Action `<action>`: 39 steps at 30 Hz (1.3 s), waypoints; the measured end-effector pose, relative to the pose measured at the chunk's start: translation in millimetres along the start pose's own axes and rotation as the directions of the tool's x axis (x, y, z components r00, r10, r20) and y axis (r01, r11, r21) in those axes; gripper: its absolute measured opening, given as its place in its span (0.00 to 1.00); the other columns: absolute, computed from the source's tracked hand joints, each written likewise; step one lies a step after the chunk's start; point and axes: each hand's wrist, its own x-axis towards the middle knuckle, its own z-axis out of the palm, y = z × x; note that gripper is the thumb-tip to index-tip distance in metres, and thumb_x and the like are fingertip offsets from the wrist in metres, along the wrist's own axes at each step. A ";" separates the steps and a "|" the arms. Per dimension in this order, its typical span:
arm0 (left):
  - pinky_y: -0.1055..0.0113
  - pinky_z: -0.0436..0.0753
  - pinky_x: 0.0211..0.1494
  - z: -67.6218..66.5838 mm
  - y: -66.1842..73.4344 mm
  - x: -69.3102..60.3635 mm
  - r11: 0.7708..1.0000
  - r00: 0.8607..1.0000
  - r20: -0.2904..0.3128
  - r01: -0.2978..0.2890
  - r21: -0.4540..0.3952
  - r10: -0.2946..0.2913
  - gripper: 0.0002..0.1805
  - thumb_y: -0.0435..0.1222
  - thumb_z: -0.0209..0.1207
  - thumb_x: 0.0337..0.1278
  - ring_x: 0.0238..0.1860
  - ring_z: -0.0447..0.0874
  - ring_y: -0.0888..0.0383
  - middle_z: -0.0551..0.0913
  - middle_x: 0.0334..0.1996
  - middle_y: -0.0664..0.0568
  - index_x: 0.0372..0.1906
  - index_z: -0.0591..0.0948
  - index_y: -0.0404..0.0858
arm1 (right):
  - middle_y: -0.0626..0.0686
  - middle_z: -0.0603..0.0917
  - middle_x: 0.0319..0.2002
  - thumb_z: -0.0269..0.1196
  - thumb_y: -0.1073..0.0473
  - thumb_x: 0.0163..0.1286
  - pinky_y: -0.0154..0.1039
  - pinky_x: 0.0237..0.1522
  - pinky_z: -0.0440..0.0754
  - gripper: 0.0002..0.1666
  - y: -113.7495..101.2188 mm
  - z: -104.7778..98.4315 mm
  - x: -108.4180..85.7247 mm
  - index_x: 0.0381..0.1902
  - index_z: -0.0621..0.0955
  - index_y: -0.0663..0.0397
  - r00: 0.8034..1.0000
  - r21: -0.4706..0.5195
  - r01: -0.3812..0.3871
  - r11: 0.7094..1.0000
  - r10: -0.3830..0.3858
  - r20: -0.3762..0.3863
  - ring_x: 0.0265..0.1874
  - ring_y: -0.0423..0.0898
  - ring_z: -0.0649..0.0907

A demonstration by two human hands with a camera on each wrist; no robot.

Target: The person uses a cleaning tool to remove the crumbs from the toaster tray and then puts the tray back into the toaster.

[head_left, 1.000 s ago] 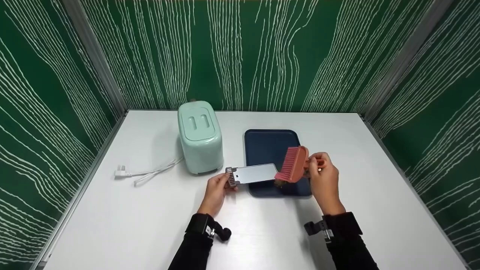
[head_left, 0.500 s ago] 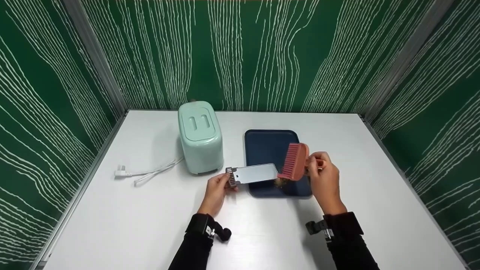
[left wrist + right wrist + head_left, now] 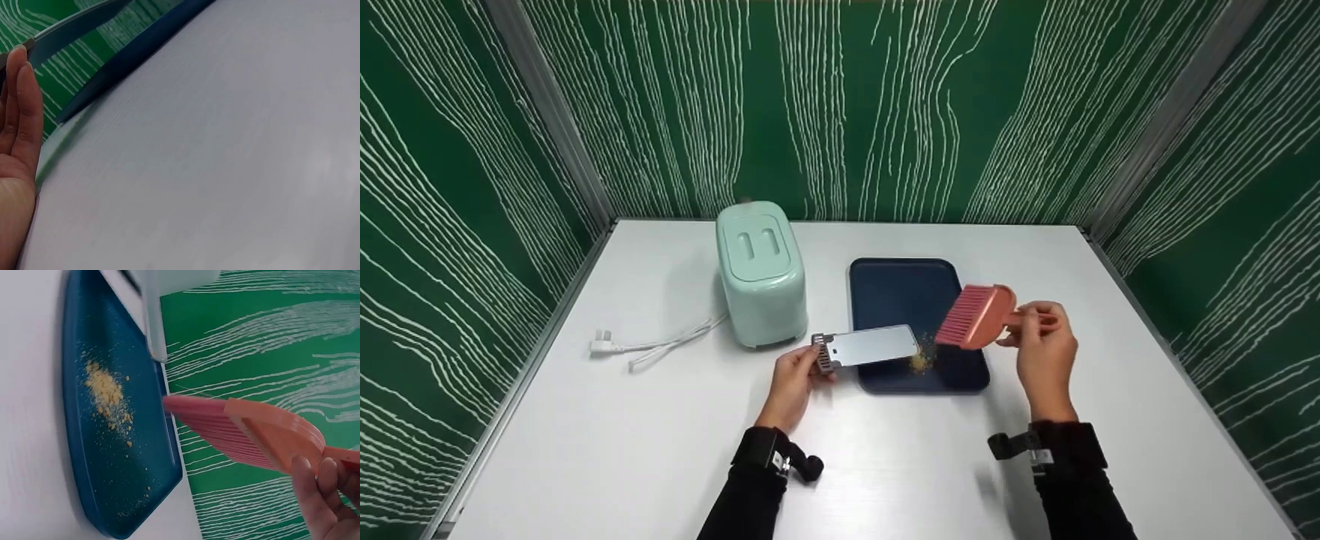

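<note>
My left hand pinches the grey slotted end of a flat metal crumb tray, which extends right over the dark blue tray. In the left wrist view only the edge of the crumb tray shows past the fingers. The handle of an orange brush with pink bristles is gripped by my right hand. Its bristles hang above the blue tray, apart from the crumb tray. Yellowish crumbs lie in a small heap on the blue tray, with finer bits scattered around.
A mint-green toaster stands upright left of the blue tray. Its white cord and plug lie on the white table further left. Green patterned panels enclose the back and sides.
My right hand and the brush have moved right, away from the crumb tray's end, uncovering the crumbs on the blue tray. The left hand and crumb tray have stayed nearly still.
</note>
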 end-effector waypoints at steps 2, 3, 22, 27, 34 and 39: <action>0.66 0.88 0.41 0.2 0.1 -0.3 1.000 1.000 -0.001 0.001 -0.001 -0.001 0.16 0.33 0.51 0.83 0.29 0.86 0.58 0.87 0.36 0.47 0.54 0.81 0.22 | 0.51 0.89 0.29 0.52 0.64 0.84 0.33 0.26 0.89 0.09 3.9 -5.0 7.3 0.46 0.78 0.65 0.992 0.135 -0.105 0.985 0.113 -0.051 0.21 0.37 0.86; 0.66 0.88 0.41 0.2 0.1 -0.4 1.000 1.000 -0.001 -0.001 0.000 0.001 0.16 0.33 0.50 0.83 0.29 0.86 0.58 0.87 0.36 0.47 0.54 0.81 0.22 | 0.50 0.89 0.28 0.53 0.65 0.83 0.33 0.26 0.89 0.08 6.4 -7.9 11.2 0.46 0.78 0.64 0.983 0.197 -0.152 0.968 0.169 -0.073 0.20 0.38 0.85; 0.65 0.89 0.39 0.4 0.7 -1.3 1.000 1.000 0.003 -0.008 -0.012 0.008 0.16 0.32 0.50 0.83 0.28 0.86 0.57 0.88 0.35 0.46 0.55 0.80 0.21 | 0.45 0.90 0.27 0.65 0.57 0.79 0.32 0.27 0.89 0.11 68.1 -39.9 40.3 0.46 0.74 0.55 0.909 0.263 -0.278 0.924 0.341 -0.238 0.25 0.39 0.91; 0.65 0.89 0.39 -0.4 -0.8 0.1 1.000 1.000 0.002 -0.015 -0.013 0.015 0.15 0.32 0.50 0.83 0.29 0.86 0.57 0.88 0.35 0.46 0.54 0.81 0.22 | 0.39 0.88 0.26 0.65 0.55 0.79 0.32 0.27 0.89 0.12 82.3 -43.5 35.2 0.47 0.72 0.52 0.908 0.175 -0.317 0.932 0.351 -0.230 0.24 0.35 0.90; 0.65 0.88 0.42 -1.2 -0.2 -0.1 1.000 1.000 0.005 0.004 0.000 -0.004 0.15 0.33 0.50 0.83 0.29 0.86 0.57 0.88 0.37 0.45 0.54 0.81 0.24 | 0.38 0.84 0.28 0.68 0.54 0.76 0.34 0.29 0.90 0.20 82.9 -55.3 29.5 0.54 0.75 0.60 0.911 -0.058 -0.390 0.919 0.376 -0.169 0.24 0.35 0.89; 0.65 0.89 0.40 -1.5 -0.7 0.1 1.000 1.000 0.014 -0.001 -0.002 0.001 0.16 0.33 0.51 0.84 0.28 0.86 0.57 0.88 0.35 0.47 0.54 0.81 0.22 | 0.58 0.90 0.38 0.67 0.50 0.75 0.34 0.31 0.88 0.29 79.9 -64.8 23.6 0.61 0.78 0.69 0.926 -0.368 -0.374 0.851 0.366 -0.096 0.30 0.45 0.91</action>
